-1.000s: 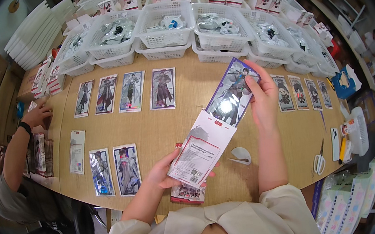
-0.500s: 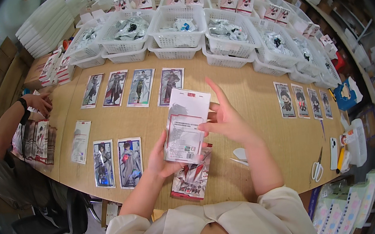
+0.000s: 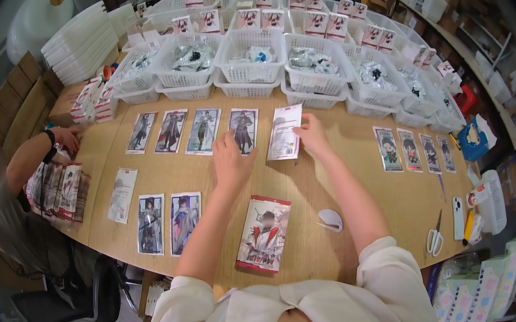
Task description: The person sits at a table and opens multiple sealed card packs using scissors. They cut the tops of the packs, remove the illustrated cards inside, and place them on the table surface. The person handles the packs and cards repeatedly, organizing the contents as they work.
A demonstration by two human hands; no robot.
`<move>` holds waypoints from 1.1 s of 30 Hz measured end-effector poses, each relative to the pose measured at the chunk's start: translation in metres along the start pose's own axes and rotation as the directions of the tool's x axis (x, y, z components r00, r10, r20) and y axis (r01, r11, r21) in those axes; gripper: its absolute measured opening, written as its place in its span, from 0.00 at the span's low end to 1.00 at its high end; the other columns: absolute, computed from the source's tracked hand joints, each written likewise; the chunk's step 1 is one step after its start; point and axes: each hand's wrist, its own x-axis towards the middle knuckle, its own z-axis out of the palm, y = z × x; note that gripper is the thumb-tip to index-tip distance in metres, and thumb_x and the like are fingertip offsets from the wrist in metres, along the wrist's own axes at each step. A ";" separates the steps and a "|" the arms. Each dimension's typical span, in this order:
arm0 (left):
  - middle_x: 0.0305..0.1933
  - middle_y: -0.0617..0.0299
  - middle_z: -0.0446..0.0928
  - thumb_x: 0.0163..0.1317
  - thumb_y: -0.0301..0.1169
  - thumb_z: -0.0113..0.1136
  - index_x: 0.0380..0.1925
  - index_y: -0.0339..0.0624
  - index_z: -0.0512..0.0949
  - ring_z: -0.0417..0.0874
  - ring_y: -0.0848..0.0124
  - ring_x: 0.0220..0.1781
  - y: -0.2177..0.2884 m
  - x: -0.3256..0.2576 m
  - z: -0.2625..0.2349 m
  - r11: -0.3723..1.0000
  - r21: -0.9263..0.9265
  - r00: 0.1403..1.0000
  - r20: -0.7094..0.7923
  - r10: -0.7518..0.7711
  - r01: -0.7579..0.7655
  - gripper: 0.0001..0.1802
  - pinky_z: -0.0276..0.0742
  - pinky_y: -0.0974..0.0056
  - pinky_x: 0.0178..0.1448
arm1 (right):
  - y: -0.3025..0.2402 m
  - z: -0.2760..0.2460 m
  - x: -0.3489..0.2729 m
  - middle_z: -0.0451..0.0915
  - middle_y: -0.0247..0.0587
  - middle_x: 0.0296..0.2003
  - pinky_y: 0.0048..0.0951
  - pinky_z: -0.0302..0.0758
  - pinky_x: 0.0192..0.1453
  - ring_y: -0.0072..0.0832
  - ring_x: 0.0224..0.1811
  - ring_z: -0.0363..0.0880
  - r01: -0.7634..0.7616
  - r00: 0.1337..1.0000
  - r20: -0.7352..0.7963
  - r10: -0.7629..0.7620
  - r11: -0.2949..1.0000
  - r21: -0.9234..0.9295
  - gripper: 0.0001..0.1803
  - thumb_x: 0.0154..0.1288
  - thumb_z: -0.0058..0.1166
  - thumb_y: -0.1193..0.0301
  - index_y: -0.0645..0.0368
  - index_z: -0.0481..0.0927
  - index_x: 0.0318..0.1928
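- Where the white-backed card packet [image 3: 285,133] was up in the air between both hands half a second ago, we now find it flat on the wooden table [image 3: 363,180], laid face down at the right end of the upper row of character cards [image 3: 203,131].
- That extends the row by one place; we judge the laying-out to be moving along, with the packet set just beside the fourth card [image 3: 244,130] and not overlapping it.
- Our right hand [image 3: 313,136] rests on the packet's right edge, fingers lightly curled, thumb and forefinger pinching or pressing its rim; we cannot tell which.
- Our left hand [image 3: 232,159] has let go and lies palm down, fingers spread, fingertips touching the lower edge of the fourth card.
- Both forearms reach forward from the lower edge, nearly parallel, sleeves pushed back.
- A red-and-white packet [image 3: 264,233] lies on the table between our arms, close to the body, untouched.
- A round white tape dispenser [image 3: 330,220] sits just right of it.
- At far left another person's hand [image 3: 65,138] rests near stacked small boxes [image 3: 93,104]; white baskets [image 3: 253,65] line the far edge.
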 end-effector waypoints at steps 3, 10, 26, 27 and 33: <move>0.49 0.43 0.67 0.41 0.42 0.70 0.54 0.31 0.62 0.65 0.49 0.55 -0.001 0.001 0.026 0.986 0.165 0.999 0.038 -0.014 0.007 0.43 0.61 0.50 0.58 | 0.016 0.005 0.014 0.79 0.48 0.30 0.34 0.74 0.39 0.35 0.33 0.80 0.064 0.996 -0.046 -0.071 0.989 -0.134 0.23 0.50 0.58 0.76 0.67 0.69 0.48; 0.50 0.40 0.69 0.43 0.40 0.67 0.56 0.29 0.61 0.68 0.48 0.51 -0.006 0.003 0.037 0.954 0.288 0.992 0.070 -0.109 0.084 0.43 0.64 0.49 0.56 | -0.016 0.016 0.004 0.80 0.47 0.30 0.35 0.73 0.44 0.39 0.36 0.80 0.044 0.999 0.006 -0.045 0.931 -0.363 0.23 0.48 0.60 0.71 0.67 0.72 0.45; 0.38 0.41 0.75 0.38 0.39 0.71 0.54 0.32 0.60 0.74 0.47 0.43 0.003 0.014 0.026 0.958 0.183 0.958 0.146 -0.247 0.219 0.45 0.65 0.55 0.54 | 0.010 0.095 0.030 0.79 0.49 0.27 0.33 0.75 0.26 0.34 0.21 0.79 -0.007 0.990 0.138 0.012 0.999 -0.034 0.17 0.57 0.54 0.71 0.69 0.71 0.45; 0.40 0.41 0.74 0.37 0.39 0.71 0.55 0.33 0.59 0.73 0.47 0.45 0.005 0.013 0.028 0.954 0.195 0.955 0.148 -0.259 0.228 0.45 0.65 0.54 0.54 | 0.018 0.096 0.033 0.79 0.49 0.27 0.34 0.75 0.28 0.35 0.22 0.79 0.039 0.991 0.132 -0.028 0.996 -0.085 0.18 0.56 0.54 0.71 0.69 0.71 0.45; 0.50 0.42 0.66 0.35 0.40 0.72 0.59 0.38 0.57 0.66 0.47 0.52 0.001 0.009 0.043 0.941 0.230 0.949 0.139 -0.282 0.246 0.50 0.63 0.48 0.54 | 0.023 0.096 0.033 0.77 0.42 0.24 0.27 0.72 0.22 0.26 0.18 0.76 0.135 0.986 0.126 -0.107 0.962 -0.239 0.20 0.57 0.57 0.71 0.67 0.69 0.48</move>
